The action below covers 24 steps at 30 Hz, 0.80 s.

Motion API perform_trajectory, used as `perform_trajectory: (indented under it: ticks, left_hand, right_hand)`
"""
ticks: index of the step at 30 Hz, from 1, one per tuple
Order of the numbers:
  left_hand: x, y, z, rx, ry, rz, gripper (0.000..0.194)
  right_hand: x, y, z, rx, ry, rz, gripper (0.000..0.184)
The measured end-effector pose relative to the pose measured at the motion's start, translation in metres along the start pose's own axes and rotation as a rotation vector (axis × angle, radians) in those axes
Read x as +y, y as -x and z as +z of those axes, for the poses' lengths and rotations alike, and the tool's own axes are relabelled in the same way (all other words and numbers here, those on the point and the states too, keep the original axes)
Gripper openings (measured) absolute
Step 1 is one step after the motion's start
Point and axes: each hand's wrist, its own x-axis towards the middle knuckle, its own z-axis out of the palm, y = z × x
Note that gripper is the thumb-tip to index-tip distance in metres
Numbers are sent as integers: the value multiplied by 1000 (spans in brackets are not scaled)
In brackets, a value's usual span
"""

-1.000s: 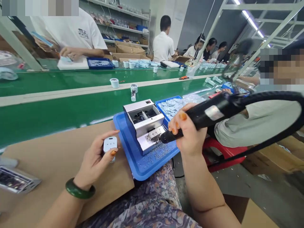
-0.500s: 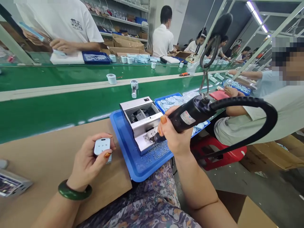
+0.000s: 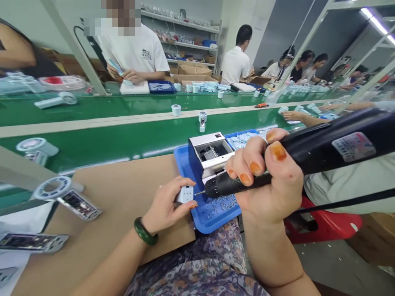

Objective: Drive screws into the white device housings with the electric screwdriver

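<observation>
My left hand is closed on a small light-blue plastic part with small holes in its face. In my right hand is a black electric screwdriver, lying almost level with its bit toward the left. The bit's tip is right beside the blue part; whether they touch I cannot tell. Behind the screwdriver stands a white and black screw feeder, partly hidden by my right hand. It sits on a blue tray scattered with loose small screws.
Brown cardboard covers the bench. Light-blue housings with exposed circuit boards lie at left. A green conveyor carries several blue parts. Another blue tray of parts stands behind the feeder. Co-workers sit opposite and at right, near a red stool.
My right hand has brought the screwdriver up from the feeder and swung its bit left to the blue part. The view has turned left, showing more housings.
</observation>
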Motion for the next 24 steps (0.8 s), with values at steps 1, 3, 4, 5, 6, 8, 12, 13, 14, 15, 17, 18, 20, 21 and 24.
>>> perform_trajectory:
  ticks: [1, 3, 4, 5, 6, 8, 12, 13, 14, 15, 17, 18, 20, 21, 24]
  left_hand:
    - [1, 0, 1, 1, -9, 19, 42]
    - [1, -1, 1, -1, -9, 44, 42]
    - [1, -1, 1, 0, -5, 54, 42]
    - [1, -1, 1, 6, -1, 65, 42]
    - [1, -1, 1, 10, 4, 77, 42]
    - [1, -1, 1, 15, 12, 92, 41]
    - [2, -2, 1, 21, 22, 104, 40]
    - [2, -2, 1, 23, 25, 105, 39]
    - [3, -2, 1, 23, 29, 104, 39]
    - [3, -2, 0, 23, 31, 102, 38]
    - [3, -2, 0, 27, 33, 97, 38]
    - [3, -2, 0, 27, 34, 93, 38]
    - [3, -2, -1, 16, 38, 70, 40]
    - [3, -2, -1, 9, 43, 53, 42]
    - [4, -3, -1, -15, 54, 7, 48]
  right_hand:
    - [2, 1, 4, -20, 1, 0, 19]
    - [7, 2, 10, -40, 14, 12, 21]
    - [9, 2, 12, -45, 23, 19, 22]
    - [11, 3, 13, -49, 31, 27, 23]
    - [13, 3, 14, -55, 39, 34, 24]
    - [14, 4, 16, -64, 55, 36, 26]
    - [15, 6, 20, -53, 90, 14, 28]
    - [15, 6, 20, -50, 100, 14, 29]
    - [16, 6, 21, -49, 107, 16, 30]
    - [16, 7, 22, -51, 107, 14, 30]
    - [17, 7, 23, -59, 92, 9, 29]
    - [17, 7, 23, -65, 82, 10, 28]
    - [17, 7, 24, -68, 85, 17, 28]
    - [17, 7, 24, -64, 100, 22, 28]
    - [16, 8, 23, -48, 155, 13, 30]
